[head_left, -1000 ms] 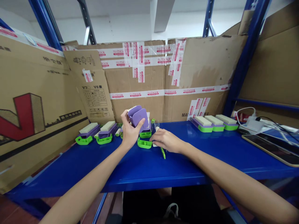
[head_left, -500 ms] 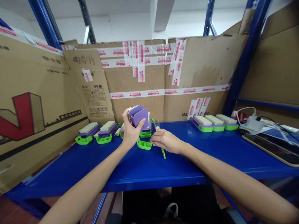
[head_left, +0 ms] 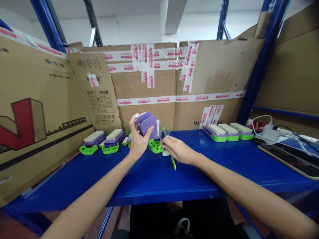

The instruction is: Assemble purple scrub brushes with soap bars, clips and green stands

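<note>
Raised above the blue shelf, a purple brush body (head_left: 147, 126) with pale bristles sits in my left hand (head_left: 139, 141), thumb across its flat purple face. My right hand (head_left: 178, 149) has its fingers closed on the right end of a green end piece (head_left: 155, 146), just below the brush body. Under the right fingers lies a pale block, partly hidden. A thin green piece (head_left: 173, 163) rests below my right hand. Behind the hands, more purple and green parts are partly covered.
Two brushes (head_left: 93, 136) (head_left: 115, 135) with green pieces stand at the left. Several finished-looking brushes (head_left: 228, 130) line the back right. A phone (head_left: 289, 159), cables and a white charger (head_left: 271, 132) lie at the far right. Cardboard (head_left: 147, 114) walls the back.
The green end piece has been taken hold of by my right hand and is now lifted and tilted. My left hand and the brush body have shifted slightly left.
</note>
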Demonstrator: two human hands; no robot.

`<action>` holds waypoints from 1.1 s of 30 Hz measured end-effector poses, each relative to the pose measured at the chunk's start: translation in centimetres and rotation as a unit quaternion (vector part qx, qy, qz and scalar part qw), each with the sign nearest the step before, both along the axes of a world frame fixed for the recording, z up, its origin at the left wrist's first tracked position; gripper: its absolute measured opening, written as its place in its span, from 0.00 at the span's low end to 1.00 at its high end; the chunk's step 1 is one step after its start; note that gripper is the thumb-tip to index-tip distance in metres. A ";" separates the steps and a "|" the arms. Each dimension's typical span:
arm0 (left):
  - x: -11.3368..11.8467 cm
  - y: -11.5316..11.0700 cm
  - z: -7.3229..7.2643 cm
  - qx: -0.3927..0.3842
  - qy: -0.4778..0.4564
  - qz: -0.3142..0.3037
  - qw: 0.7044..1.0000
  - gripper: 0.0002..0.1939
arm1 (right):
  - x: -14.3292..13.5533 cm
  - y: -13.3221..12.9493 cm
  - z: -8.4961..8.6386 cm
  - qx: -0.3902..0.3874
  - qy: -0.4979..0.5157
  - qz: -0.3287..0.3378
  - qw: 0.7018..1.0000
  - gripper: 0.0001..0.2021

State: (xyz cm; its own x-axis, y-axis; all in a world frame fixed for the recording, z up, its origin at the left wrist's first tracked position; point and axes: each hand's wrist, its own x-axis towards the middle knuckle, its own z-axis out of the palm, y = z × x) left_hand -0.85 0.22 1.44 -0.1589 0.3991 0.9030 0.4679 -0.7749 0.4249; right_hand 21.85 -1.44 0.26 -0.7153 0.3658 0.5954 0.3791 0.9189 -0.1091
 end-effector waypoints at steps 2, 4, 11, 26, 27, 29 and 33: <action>-0.1 0.1 0.0 0.001 -0.002 0.000 1.000 0.44 | 0.0 0.0 -0.1 -0.017 0.012 -0.012 1.000 0.08; -0.3 0.1 0.0 -0.005 -0.005 -0.007 1.000 0.44 | 0.0 0.0 -0.2 -0.034 0.024 -0.023 0.999 0.07; -0.5 0.3 0.0 0.001 0.009 0.010 1.000 0.45 | -0.1 0.2 -0.1 -0.028 0.091 -0.030 0.995 0.02; -0.4 0.3 0.0 -0.038 0.015 0.002 0.999 0.40 | 0.7 0.8 0.5 0.019 0.178 -0.092 0.980 0.02; -0.5 0.3 0.0 -0.038 0.015 -0.002 0.999 0.40 | 0.8 0.9 0.4 0.015 0.184 -0.098 0.978 0.02; -0.6 0.4 0.2 -0.040 0.016 -0.010 0.999 0.40 | 0.9 1.1 0.3 0.004 0.198 -0.112 0.974 0.02; -0.9 0.6 0.3 -0.046 0.030 -0.004 0.998 0.41 | 1.1 1.5 0.2 -0.015 0.225 -0.146 0.963 0.04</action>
State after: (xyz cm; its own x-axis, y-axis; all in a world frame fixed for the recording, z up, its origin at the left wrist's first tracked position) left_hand -1.72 0.81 1.75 -0.1031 0.4821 0.8700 0.4884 -0.7374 0.4665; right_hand 22.98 0.04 0.41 -0.2504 0.5348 0.8070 0.5287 0.7738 -0.3488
